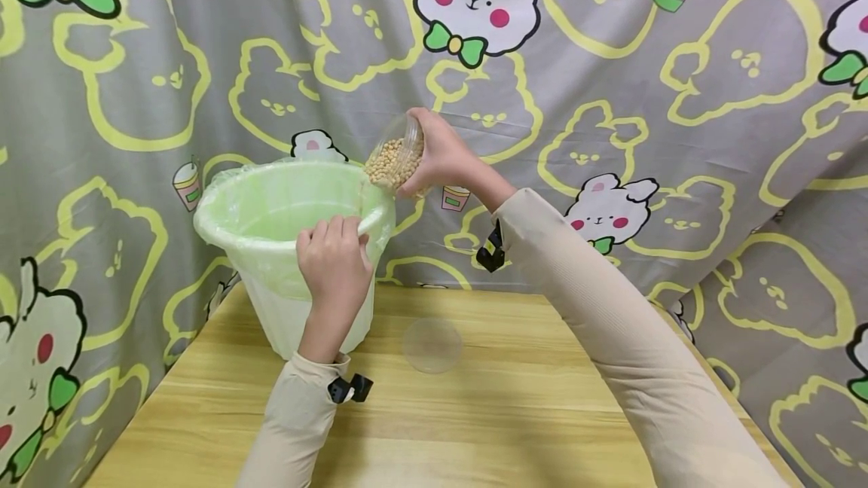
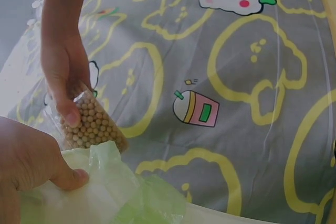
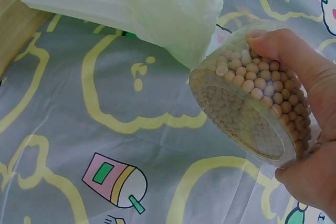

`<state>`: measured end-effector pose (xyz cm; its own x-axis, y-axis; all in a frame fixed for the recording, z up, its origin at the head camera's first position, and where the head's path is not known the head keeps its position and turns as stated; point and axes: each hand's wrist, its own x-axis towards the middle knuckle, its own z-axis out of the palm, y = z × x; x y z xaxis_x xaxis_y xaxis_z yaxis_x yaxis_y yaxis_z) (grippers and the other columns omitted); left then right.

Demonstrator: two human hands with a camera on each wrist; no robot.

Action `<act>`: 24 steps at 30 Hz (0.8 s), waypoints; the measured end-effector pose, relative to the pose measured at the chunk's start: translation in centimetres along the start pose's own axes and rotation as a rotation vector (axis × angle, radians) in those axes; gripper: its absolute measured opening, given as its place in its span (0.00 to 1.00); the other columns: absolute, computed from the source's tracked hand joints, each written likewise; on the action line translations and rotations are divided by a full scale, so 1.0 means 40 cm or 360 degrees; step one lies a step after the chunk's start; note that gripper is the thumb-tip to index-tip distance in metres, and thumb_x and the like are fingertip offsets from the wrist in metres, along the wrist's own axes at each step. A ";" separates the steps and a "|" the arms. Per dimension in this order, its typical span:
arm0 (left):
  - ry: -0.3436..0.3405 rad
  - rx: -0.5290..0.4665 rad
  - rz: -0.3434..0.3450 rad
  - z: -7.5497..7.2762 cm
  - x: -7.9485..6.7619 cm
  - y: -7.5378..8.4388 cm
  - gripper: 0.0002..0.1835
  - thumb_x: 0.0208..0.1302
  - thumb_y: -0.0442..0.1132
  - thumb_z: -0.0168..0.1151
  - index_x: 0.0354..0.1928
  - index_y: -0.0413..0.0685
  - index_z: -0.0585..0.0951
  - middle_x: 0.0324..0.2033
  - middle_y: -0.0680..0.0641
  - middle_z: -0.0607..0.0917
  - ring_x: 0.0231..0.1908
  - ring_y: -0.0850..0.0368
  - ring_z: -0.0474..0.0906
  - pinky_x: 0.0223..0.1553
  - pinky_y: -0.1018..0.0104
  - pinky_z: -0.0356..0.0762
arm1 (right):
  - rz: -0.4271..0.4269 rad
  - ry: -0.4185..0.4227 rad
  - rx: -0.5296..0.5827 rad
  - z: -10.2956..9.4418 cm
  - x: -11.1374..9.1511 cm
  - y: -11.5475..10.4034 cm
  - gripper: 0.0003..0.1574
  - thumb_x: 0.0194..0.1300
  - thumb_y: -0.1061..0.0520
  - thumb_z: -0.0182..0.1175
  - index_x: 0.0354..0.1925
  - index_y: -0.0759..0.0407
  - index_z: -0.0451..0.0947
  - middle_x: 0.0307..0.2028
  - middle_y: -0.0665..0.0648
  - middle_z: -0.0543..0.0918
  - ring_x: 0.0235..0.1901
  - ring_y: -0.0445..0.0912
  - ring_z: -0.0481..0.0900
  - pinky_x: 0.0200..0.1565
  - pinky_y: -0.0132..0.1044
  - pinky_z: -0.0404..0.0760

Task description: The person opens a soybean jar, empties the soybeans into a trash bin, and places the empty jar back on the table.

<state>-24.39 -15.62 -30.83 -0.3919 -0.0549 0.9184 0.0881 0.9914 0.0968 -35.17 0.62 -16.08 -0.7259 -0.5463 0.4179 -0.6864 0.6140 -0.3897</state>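
Observation:
My right hand (image 1: 441,149) grips a clear plastic jar (image 3: 247,114) part-filled with round tan beans that look like soybeans (image 1: 393,163). The jar tilts, mouth down toward the bin, at the right side of its rim. A white trash bin (image 1: 271,300) lined with a thin pale-green bag (image 1: 224,209) stands on the table. With fingers curled over the near right rim, my left hand (image 1: 334,258) holds the bin and its bag. In the left wrist view, that thumb presses the bag (image 2: 105,182) from outside. The bottom of the bin's inside is hidden.
A translucent round lid (image 1: 432,345) lies flat on the wooden table (image 1: 515,398), right of the bin. Behind the table hangs a grey cloth (image 1: 380,28) with yellow outlines and cartoon animals. The bin stands near the table's back left edge.

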 end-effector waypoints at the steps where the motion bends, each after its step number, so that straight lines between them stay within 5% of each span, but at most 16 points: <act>1: -0.0001 -0.0004 -0.0003 0.000 0.000 0.000 0.07 0.57 0.35 0.72 0.37 0.41 0.85 0.28 0.42 0.85 0.30 0.43 0.79 0.39 0.51 0.73 | -0.0002 0.0000 0.0000 -0.001 0.001 0.000 0.76 0.33 0.54 0.84 0.75 0.65 0.54 0.64 0.63 0.70 0.60 0.53 0.71 0.63 0.46 0.76; 24: 0.0014 -0.0024 -0.0018 -0.002 -0.001 0.003 0.08 0.55 0.35 0.72 0.37 0.42 0.85 0.29 0.42 0.86 0.30 0.43 0.79 0.38 0.51 0.73 | -0.0059 -0.0011 -0.0212 0.003 0.010 -0.017 0.77 0.30 0.55 0.86 0.76 0.60 0.56 0.67 0.62 0.70 0.67 0.55 0.67 0.70 0.49 0.68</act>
<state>-24.29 -15.49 -30.82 -0.3851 -0.0670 0.9204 0.0977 0.9888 0.1128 -34.99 -0.06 -15.75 -0.7010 -0.5735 0.4240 -0.7011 0.6633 -0.2618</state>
